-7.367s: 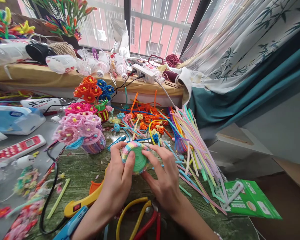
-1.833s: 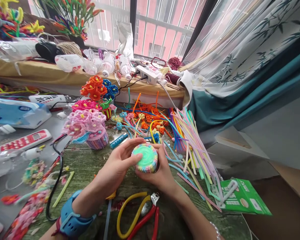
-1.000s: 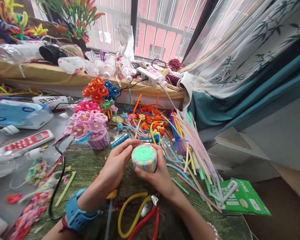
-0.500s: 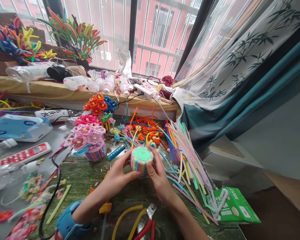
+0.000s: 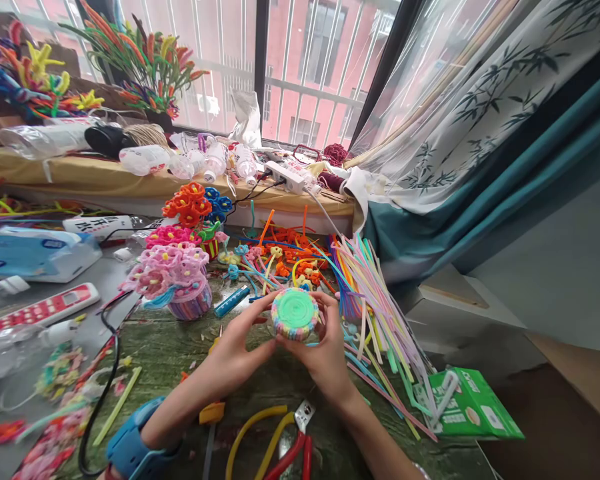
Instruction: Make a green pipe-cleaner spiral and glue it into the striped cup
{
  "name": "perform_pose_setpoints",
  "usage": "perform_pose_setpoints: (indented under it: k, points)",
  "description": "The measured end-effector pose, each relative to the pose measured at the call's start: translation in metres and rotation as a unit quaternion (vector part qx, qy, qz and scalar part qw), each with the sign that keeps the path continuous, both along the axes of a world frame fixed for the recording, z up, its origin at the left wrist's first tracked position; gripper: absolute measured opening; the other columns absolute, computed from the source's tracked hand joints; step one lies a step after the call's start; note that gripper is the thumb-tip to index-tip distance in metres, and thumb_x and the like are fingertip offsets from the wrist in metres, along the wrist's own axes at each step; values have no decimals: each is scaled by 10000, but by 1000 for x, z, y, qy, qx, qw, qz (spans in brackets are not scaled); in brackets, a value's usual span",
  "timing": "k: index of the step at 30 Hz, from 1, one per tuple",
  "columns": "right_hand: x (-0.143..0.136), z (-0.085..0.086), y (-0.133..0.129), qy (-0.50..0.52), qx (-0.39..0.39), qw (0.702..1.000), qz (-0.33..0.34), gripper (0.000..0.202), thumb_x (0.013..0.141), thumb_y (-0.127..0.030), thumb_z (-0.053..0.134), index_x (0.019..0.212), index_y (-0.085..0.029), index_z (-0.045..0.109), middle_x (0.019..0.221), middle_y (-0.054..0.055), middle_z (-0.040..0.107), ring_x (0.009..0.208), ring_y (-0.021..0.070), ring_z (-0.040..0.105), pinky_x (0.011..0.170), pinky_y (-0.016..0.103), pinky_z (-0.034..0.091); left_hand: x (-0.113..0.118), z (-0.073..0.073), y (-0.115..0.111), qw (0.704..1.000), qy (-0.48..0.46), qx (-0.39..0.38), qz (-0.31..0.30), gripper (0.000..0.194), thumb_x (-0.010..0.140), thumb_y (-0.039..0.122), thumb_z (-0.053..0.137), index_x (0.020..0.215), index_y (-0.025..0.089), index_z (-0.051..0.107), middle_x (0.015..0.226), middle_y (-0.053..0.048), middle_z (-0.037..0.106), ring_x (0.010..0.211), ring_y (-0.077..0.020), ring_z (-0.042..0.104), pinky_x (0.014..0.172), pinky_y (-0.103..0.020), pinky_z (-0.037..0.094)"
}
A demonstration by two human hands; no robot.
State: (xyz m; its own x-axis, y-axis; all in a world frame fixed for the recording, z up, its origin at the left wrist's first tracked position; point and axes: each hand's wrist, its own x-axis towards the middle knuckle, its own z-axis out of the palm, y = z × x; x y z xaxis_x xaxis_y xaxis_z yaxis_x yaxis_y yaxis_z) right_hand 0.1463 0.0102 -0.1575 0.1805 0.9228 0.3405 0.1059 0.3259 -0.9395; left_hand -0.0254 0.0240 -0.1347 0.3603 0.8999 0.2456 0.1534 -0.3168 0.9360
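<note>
Between both hands, above the middle of the table, is a small round pot covered in pastel pipe cleaners [image 5: 295, 313]. Its flat mint-green end is turned toward me, ringed by a multicoloured rim. My left hand [image 5: 245, 340] grips the pot's left side, thumb along the lower edge. On the opposite side, my right hand [image 5: 327, 347] has its fingers wrapped round it, thumb below. Pliers with red handles [image 5: 303, 440] lie on the table under my forearms, beside yellow handles [image 5: 253, 433]. A blue cylindrical battery-like stick [image 5: 231, 301] rests beyond my left hand.
Left stands a pot of pink pipe-cleaner flowers [image 5: 173, 273]. Loose orange flower pieces [image 5: 290, 243] lie beyond the hands, and a bundle of pastel pipe cleaners [image 5: 375, 300] to the right. A green packet [image 5: 475, 403] sits at the right edge. A black cable [image 5: 111, 380] crosses the left side.
The pot has tipped so its green end faces me more squarely, and has shifted slightly right. Both hands still hold it, with the right-hand fingers repositioned.
</note>
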Motion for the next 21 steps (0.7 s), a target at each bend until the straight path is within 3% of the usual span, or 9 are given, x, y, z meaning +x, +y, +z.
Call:
perform_pose_setpoints:
  k: [3,7,10,14,18,21]
  points:
    - [-1,-1,-4,-45,21,998,-33,728,597,-328,916,1187,-253,497,1213,68,562,1126,252,577,966,400,492,4,-2,-3,997,50,51,12,664,801,152,647,1439,197,467,1486,-124,525,1331,-294,515,1107,-426,432]
    - [0,1,-8,-38,3,999,4,791,566,-393,933,1198,-266,475,1208,67,545,1105,255,577,918,383,512,8,-2,-5,994,72,70,42,680,731,102,669,1385,207,516,1416,-109,589,1299,-304,537,1121,-454,409]
    - [3,6,-6,6,-5,999,46,671,663,-487,855,1187,-263,503,1184,72,562,1112,252,568,832,341,548,7,-1,-4,997,50,26,51,656,740,223,769,1358,217,550,1387,-102,620,1287,-326,550,1109,-450,419]
    - [8,7,3,70,-44,994,77,522,832,-555,676,1229,-246,535,1142,86,617,1025,228,617,796,331,567,2,-2,-2,996,-56,-60,25,627,773,436,774,1324,204,587,1351,-114,651,1230,-336,603,1033,-413,494]
    - [7,2,8,106,-64,983,137,606,797,-566,719,1290,-260,545,1269,105,630,1090,268,647,851,387,577,-2,-4,2,994,-84,-65,6,593,855,509,666,1345,182,595,1332,-133,666,1228,-337,615,1012,-425,518]
    - [5,1,6,112,-52,979,164,685,768,-533,766,1347,-277,504,1326,99,626,1145,276,651,906,398,571,-4,-3,5,997,-62,-40,20,522,876,474,646,1308,180,641,1312,-123,682,1270,-342,586,1099,-472,440]
